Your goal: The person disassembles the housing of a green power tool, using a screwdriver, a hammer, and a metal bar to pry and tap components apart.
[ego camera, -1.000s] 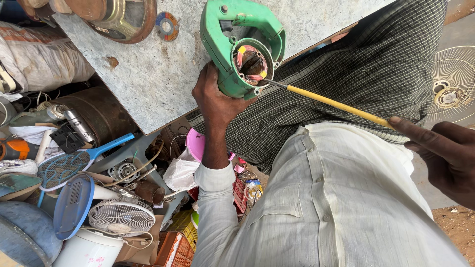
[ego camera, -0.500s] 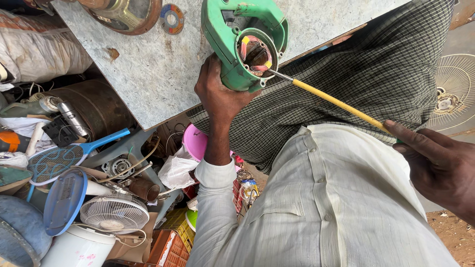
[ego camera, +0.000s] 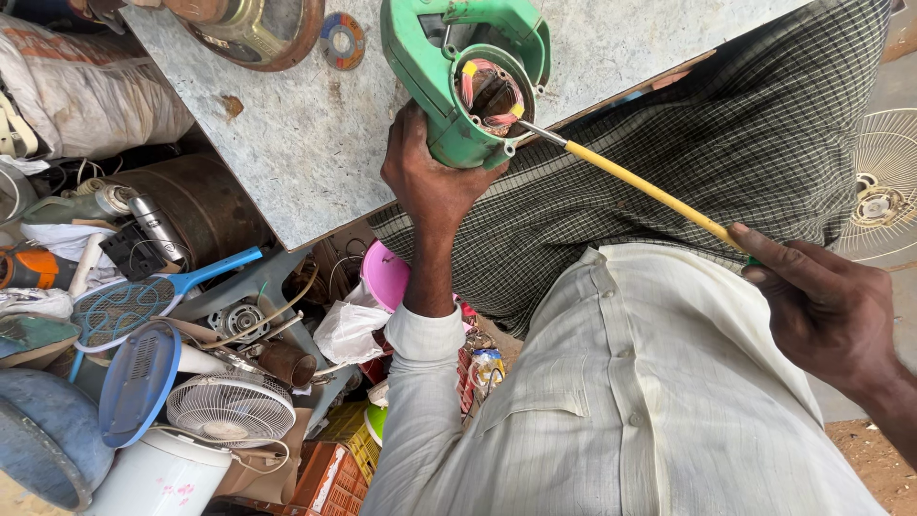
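Observation:
My left hand (ego camera: 428,182) grips a green motor housing (ego camera: 449,86) from below, propped on the edge of a grey metal table (ego camera: 315,162). Its round opening faces me and shows copper windings with pink and yellow insulation (ego camera: 489,91). My right hand (ego camera: 823,308) holds the end of a long screwdriver with a yellow shaft (ego camera: 642,187). The metal tip rests at the lower right rim of the housing opening.
On the table lie a rusty round motor part (ego camera: 250,29) and a small grinding disc (ego camera: 341,40). Left, on the floor, is clutter: two blue racket-shaped swatters (ego camera: 134,306), a small white fan (ego camera: 231,409), a white bucket (ego camera: 158,478), sacks. A fan grille (ego camera: 884,186) lies at right.
The view has shifted a little, so the housing and table sit slightly lower right in frame. The screwdriver tip stays at the housing rim; both hands keep their grips.

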